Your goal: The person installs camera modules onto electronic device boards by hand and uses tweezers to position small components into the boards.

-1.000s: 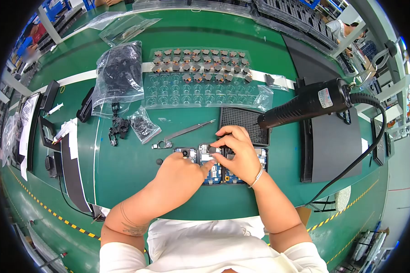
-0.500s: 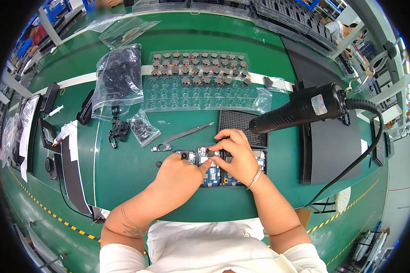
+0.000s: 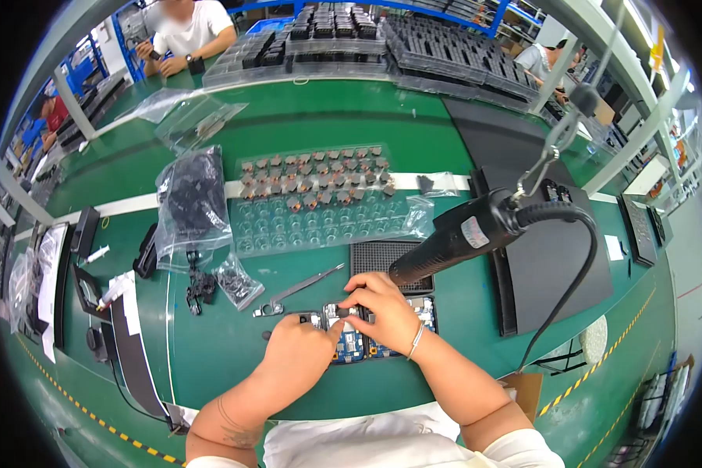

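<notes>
Several opened phone-like housings with blue circuit boards lie side by side; the middle circuit board shows below my fingers. My right hand pinches a small dark round part between thumb and fingers over that board's upper end. My left hand is closed, its fingers mostly curled out of sight, with a fingertip reaching to the middle board beside the dark part. It covers most of the left housing. Whatever it may hold is hidden. A small dark round piece sits left of that hand.
A black hanging electric screwdriver slants over a black gridded tray. Tweezers lie behind my hands. Farther back are a clear tray of small parts and bagged black parts. A co-worker is across the bench.
The view has tilted upward, so the bench appears lower and a co-worker at the back shows. Both hands stay at the middle board, and the right still pinches the dark part.
</notes>
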A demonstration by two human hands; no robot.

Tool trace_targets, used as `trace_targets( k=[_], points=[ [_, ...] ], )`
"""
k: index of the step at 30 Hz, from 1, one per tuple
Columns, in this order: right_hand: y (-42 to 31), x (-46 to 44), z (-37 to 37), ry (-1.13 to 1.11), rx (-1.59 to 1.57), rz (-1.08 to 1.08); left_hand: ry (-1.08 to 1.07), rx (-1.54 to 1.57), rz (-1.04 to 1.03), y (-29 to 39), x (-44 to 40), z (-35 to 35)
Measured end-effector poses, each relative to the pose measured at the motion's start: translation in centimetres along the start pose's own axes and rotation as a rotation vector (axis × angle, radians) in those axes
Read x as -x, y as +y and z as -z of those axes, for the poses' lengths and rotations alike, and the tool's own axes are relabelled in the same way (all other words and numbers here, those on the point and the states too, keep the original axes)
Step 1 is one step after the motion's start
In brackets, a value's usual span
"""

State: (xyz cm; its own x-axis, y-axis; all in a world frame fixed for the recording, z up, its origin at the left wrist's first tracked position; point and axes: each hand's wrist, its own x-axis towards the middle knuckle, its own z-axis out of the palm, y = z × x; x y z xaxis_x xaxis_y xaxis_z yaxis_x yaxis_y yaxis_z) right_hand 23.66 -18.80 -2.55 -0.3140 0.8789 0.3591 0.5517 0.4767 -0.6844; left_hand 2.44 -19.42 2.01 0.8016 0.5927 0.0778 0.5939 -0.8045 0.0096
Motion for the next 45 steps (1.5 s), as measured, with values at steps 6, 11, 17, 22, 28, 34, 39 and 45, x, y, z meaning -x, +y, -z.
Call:
trace_targets(
  k=[6, 11, 17, 22, 28, 34, 39, 45],
  points=[
    [0.13, 0.16, -0.14, 0.002, 0.004, 0.019, 0.002, 0.025, -0.011, 0.10, -0.23, 0.01],
    [0.27, 0.33, -0.11, -0.017, 0.002, 0.019, -0.019, 0.036, -0.003, 0.07, -0.26, 0.05],
    [0.63, 0.44, -0.30, -0.022, -0.007, 0.022, 0.014, 0.036, -0.004, 0.14, -0.27, -0.23],
    [0.81, 0.55, -0.35, -0.010, -0.024, 0.027, 0.055, 0.026, -0.020, 0.14, -0.37, -0.35],
    [0.74, 0.51, -0.36, -0.008, -0.027, 0.051, 0.086, 0.012, -0.022, -0.06, -0.52, -0.58],
    [0.85, 0.52, -0.44, -0.009, -0.037, 0.033, 0.073, -0.006, -0.012, -0.16, -0.59, -0.61],
    [0.76, 0.42, -0.31, -0.019, -0.042, 0.026, 0.068, -0.002, -0.017, -0.20, -0.72, -0.45],
    [0.77, 0.43, -0.34, -0.024, -0.050, 0.014, 0.053, 0.001, -0.011, 0.23, -0.69, -0.36]
  ],
)
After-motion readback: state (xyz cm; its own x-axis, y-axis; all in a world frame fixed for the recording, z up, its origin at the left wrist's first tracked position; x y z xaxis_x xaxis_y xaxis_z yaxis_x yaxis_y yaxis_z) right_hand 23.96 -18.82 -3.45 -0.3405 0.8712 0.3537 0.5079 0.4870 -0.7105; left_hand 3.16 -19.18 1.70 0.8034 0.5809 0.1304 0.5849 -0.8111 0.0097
